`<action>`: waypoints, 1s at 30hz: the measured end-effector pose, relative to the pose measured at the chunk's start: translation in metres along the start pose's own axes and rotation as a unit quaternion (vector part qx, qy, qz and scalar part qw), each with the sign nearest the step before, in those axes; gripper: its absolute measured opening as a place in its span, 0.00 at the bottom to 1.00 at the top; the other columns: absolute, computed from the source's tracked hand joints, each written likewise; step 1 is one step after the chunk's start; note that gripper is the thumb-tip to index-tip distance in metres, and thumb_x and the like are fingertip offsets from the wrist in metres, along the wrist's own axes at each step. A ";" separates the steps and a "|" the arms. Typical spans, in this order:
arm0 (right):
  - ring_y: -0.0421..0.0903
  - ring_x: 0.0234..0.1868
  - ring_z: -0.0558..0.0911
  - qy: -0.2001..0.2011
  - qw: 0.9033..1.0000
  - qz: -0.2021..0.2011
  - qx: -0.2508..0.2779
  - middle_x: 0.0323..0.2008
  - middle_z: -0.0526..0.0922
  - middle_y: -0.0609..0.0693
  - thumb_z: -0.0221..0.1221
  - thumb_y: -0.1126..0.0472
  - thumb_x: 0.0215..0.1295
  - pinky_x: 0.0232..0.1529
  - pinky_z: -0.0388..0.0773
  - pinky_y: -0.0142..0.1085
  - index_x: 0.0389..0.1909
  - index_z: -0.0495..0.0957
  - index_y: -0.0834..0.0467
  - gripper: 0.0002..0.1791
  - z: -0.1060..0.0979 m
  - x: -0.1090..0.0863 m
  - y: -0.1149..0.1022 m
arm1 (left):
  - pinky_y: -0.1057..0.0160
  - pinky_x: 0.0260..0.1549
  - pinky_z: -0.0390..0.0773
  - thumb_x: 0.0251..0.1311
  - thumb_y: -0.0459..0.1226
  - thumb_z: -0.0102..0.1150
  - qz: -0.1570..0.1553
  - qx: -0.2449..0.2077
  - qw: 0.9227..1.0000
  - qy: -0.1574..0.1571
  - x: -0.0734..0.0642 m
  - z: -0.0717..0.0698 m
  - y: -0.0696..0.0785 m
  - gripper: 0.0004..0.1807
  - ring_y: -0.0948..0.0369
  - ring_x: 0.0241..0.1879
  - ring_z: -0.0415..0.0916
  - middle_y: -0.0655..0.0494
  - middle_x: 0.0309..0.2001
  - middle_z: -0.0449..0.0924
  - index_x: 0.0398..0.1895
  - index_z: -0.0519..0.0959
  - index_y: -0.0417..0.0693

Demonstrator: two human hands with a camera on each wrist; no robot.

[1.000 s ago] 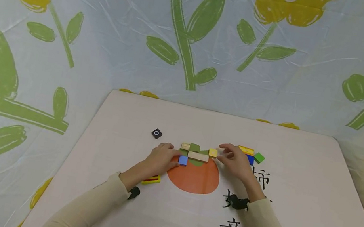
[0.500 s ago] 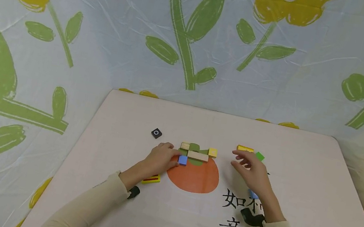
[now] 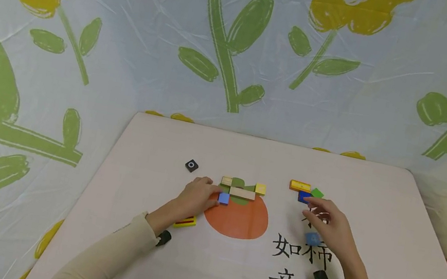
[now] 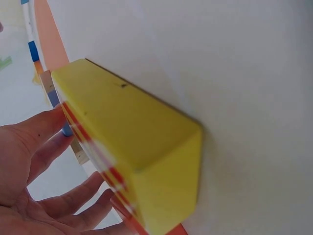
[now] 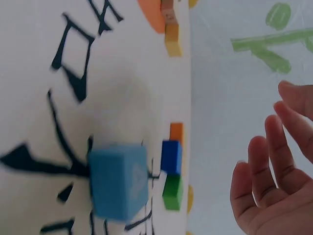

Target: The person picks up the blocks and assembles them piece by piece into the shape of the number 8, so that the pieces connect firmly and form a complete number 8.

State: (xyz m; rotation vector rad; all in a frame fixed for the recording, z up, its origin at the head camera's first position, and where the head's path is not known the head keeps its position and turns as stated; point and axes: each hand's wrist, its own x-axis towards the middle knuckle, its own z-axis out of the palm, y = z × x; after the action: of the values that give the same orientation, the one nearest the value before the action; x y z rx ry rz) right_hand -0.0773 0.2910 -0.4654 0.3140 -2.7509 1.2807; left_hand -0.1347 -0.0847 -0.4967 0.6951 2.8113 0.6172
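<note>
My left hand [image 3: 195, 196] is at a small blue block [image 3: 224, 199], its thumb and index finger pinching the block's left side. This block sits beside a row of wooden blocks: a long plain plank [image 3: 242, 193], a short striped piece [image 3: 227, 181] and a yellow cube [image 3: 260, 189]. Under my left wrist lies a yellow block with red stripes [image 4: 127, 117], large in the left wrist view. My right hand [image 3: 335, 227] hovers on the right with relaxed fingers, holding nothing. Below it a light blue cube [image 5: 119, 182] rests on the printed characters.
Beyond my right hand lie a dark blue block [image 5: 171, 156], a green block [image 5: 173, 192] and a yellow-orange block [image 3: 300, 186]. A black block with a white ring [image 3: 191, 166] lies at the back left. The mat [image 3: 228, 268] bears a printed orange persimmon.
My right hand has drawn away from the yellow cube, moving right and toward me, uncovering the dark blue block and light blue cube. My left hand stays at the blue block.
</note>
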 end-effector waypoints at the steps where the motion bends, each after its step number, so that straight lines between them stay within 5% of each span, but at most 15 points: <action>1: 0.39 0.45 0.75 -0.003 1.000 -0.002 0.004 0.49 0.78 0.56 0.63 0.60 0.70 0.44 0.72 0.25 0.60 0.78 0.57 0.19 -0.003 -0.002 0.002 | 0.42 0.56 0.71 0.65 0.44 0.66 0.000 -0.001 1.000 0.001 0.000 0.000 0.000 0.21 0.43 0.61 0.69 0.39 0.60 0.74 0.60 0.81 0.50; 16: 0.49 0.47 0.77 -0.088 0.993 0.029 0.073 0.56 0.78 0.61 0.63 0.63 0.69 0.47 0.74 0.26 0.62 0.77 0.61 0.21 -0.031 -0.024 0.052 | 0.43 0.56 0.71 0.65 0.43 0.66 -0.001 -0.002 1.000 -0.003 -0.001 -0.001 0.001 0.21 0.44 0.60 0.69 0.40 0.59 0.74 0.60 0.81 0.50; 22: 0.45 0.50 0.77 -0.132 0.987 0.068 0.059 0.60 0.76 0.55 0.65 0.57 0.67 0.49 0.73 0.29 0.63 0.78 0.56 0.24 -0.034 -0.031 0.063 | 0.43 0.56 0.72 0.65 0.44 0.66 -0.002 0.001 1.000 -0.002 0.000 0.000 0.000 0.22 0.44 0.60 0.69 0.40 0.59 0.75 0.61 0.81 0.50; 30: 0.43 0.52 0.73 -0.161 0.985 0.045 0.035 0.59 0.75 0.52 0.70 0.58 0.62 0.50 0.69 0.28 0.62 0.78 0.53 0.27 -0.032 -0.034 0.072 | 0.43 0.57 0.71 0.65 0.44 0.66 0.002 0.003 1.000 -0.001 0.000 0.001 0.000 0.22 0.44 0.61 0.69 0.40 0.59 0.74 0.61 0.81 0.51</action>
State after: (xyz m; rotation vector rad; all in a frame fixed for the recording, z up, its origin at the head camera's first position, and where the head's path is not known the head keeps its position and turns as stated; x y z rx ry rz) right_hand -0.0603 0.3662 -0.5043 0.4417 -3.0203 1.4690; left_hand -0.1340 -0.0845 -0.4975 0.7016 2.8110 0.6089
